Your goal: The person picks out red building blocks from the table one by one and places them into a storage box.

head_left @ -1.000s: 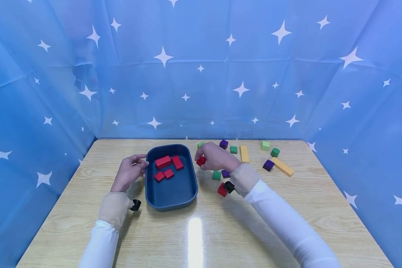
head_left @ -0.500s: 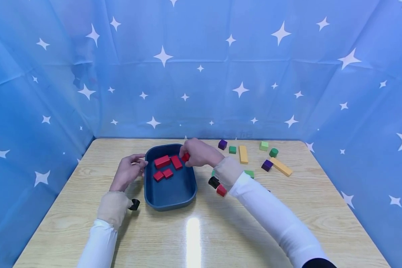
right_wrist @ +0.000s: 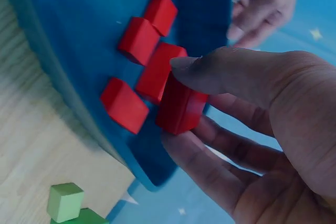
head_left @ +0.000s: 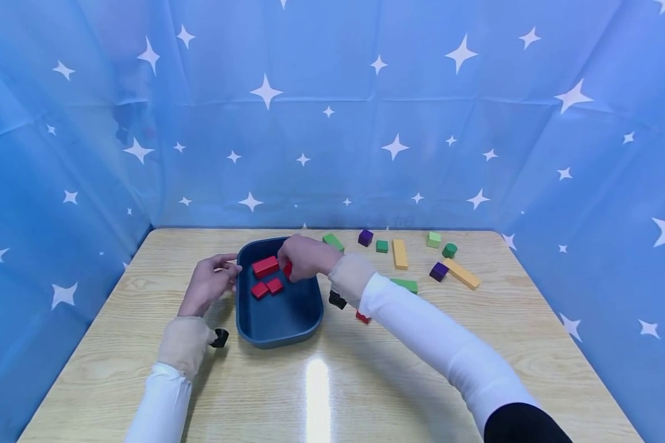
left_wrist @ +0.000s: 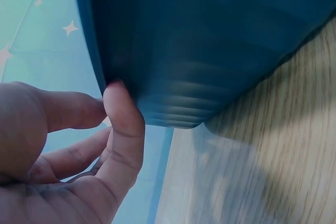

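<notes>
A dark blue plastic bin point(head_left: 288, 317) stands left of centre on the wooden table. My left hand point(head_left: 207, 285) pinches its left rim between thumb and finger, as the left wrist view shows close up. Over the bin's far right part, my right hand point(head_left: 308, 255) holds a red block point(right_wrist: 181, 103) between thumb and fingertips. Several other red blocks lie inside the bin: a long one point(head_left: 265, 267), two small ones point(head_left: 259, 290) side by side, and another red block point(right_wrist: 125, 105) seen in the right wrist view, hidden by my right hand in the head view.
Right of the bin, partly under my right forearm, lies one red block point(head_left: 362, 317). Green blocks point(head_left: 404, 285), purple cubes point(head_left: 439, 271), yellow planks point(head_left: 462, 274), a light green cube point(head_left: 433, 239) and a green cylinder point(head_left: 449, 250) are spread over the table's back right.
My right hand has moved left with the red block, from beside the bin across its right rim to over its inside. The left hand stays at the rim.
</notes>
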### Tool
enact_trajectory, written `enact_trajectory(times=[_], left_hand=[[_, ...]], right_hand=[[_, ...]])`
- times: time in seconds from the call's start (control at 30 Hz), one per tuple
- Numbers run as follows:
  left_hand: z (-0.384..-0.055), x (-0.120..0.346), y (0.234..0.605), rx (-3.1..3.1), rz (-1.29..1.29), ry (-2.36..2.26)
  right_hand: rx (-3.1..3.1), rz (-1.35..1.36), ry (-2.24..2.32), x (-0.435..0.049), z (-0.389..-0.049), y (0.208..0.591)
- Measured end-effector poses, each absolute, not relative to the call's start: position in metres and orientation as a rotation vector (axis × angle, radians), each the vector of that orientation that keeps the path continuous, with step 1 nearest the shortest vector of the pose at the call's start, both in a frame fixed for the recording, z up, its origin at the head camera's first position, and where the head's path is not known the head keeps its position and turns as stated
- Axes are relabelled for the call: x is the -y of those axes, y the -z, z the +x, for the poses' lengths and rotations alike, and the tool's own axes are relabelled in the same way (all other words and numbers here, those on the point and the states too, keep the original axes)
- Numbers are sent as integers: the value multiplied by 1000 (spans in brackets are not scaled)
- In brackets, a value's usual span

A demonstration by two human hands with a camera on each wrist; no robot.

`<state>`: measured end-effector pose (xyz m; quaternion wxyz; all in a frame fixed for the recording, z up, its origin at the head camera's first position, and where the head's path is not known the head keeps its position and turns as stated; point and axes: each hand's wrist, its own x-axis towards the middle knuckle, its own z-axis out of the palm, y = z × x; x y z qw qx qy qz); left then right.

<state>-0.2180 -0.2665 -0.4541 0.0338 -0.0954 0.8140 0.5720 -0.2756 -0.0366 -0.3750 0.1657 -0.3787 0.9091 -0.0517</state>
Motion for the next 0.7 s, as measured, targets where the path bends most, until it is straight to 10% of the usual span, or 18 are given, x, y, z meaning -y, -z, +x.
enact_trajectory(times=[0.7], left_hand=[[-219,266,457,-2524,-286,-1749]], right_hand=[[-2456,-1112,-71,46,-276,413]])
